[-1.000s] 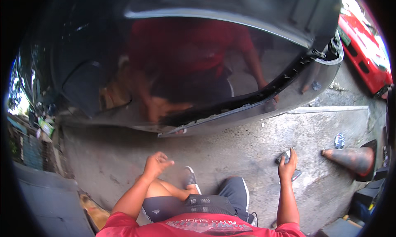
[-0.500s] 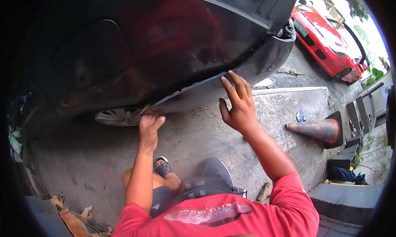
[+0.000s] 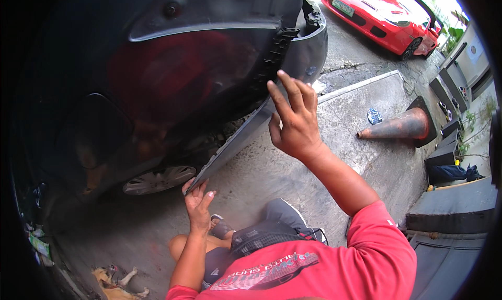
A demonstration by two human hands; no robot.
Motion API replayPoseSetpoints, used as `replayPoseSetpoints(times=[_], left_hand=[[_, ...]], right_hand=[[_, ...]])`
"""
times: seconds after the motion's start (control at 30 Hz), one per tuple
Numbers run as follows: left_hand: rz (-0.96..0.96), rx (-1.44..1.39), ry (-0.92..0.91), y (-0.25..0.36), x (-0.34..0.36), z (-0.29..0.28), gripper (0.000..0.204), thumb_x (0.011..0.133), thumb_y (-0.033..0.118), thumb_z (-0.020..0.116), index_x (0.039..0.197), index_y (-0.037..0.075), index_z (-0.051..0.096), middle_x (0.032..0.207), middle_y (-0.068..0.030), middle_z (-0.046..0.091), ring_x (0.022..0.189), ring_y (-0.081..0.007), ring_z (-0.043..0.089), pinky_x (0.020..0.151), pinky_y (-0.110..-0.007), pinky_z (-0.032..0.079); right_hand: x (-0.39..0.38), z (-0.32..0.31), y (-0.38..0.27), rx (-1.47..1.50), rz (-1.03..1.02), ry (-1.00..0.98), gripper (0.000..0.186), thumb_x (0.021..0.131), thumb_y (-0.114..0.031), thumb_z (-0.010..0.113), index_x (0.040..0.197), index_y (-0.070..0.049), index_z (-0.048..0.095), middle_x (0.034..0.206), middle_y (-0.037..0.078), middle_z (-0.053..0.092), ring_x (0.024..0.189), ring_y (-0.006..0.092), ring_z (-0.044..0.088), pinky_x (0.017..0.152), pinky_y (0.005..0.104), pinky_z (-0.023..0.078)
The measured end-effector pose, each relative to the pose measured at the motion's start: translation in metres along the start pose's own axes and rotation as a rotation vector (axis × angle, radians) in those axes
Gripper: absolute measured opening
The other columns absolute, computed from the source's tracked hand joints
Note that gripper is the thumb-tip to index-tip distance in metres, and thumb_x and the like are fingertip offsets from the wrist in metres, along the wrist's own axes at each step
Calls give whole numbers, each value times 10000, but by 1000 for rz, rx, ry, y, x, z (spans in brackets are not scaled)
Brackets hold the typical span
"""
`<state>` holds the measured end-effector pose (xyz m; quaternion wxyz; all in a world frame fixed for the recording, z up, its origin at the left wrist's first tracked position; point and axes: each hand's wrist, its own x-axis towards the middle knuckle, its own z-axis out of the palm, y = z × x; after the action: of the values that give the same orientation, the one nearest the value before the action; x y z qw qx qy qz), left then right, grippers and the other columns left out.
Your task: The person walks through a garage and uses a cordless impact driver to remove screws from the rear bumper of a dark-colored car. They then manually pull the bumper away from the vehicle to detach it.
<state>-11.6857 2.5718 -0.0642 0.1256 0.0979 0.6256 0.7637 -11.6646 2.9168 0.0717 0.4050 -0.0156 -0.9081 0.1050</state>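
Left fingers (image 3: 197, 192) hooked on tapered end of smooth grey bumper (image 3: 240, 135), right fingers (image 3: 293, 93) spread, gripping nothing

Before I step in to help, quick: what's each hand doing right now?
Left hand: holding the free end of the bumper.
Right hand: open, fingers spread; contact cannot be told.
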Motion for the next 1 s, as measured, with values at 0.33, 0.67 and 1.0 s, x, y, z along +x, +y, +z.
replayPoseSetpoints(times=[0.33, 0.67, 1.0], left_hand=[[-112, 101, -68, 9, -8, 4, 693, 955, 63, 664, 1536, 136, 293, 1588, -150, 410, 1315, -300, 572, 931, -354, 574], [-99, 107, -59, 7, -4, 2, 681, 946, 56, 666, 1521, 104, 304, 1492, -152, 448, 1244, -295, 613, 889, -355, 584], [-68, 130, -62, 4, -6, -2, 582, 993, 91, 641, 1510, 82, 375, 1528, -134, 459, 1258, -279, 597, 893, -345, 546]], right_hand=[[43, 21, 25, -331, 66, -101, 616, 870, -106, 593, 1480, -26, 560, 1691, 85, 268, 1566, 507, 122, 1108, 832, 199], [39, 26, 18, -348, 117, -125, 662, 878, -56, 565, 1536, -38, 501, 1716, 77, 228, 1571, 526, 100, 1110, 843, 188], [40, 27, 13, -440, 139, -155, 669, 899, -95, 572, 1562, -70, 478, 1693, 87, 289, 1560, 528, 147, 1094, 842, 226]])
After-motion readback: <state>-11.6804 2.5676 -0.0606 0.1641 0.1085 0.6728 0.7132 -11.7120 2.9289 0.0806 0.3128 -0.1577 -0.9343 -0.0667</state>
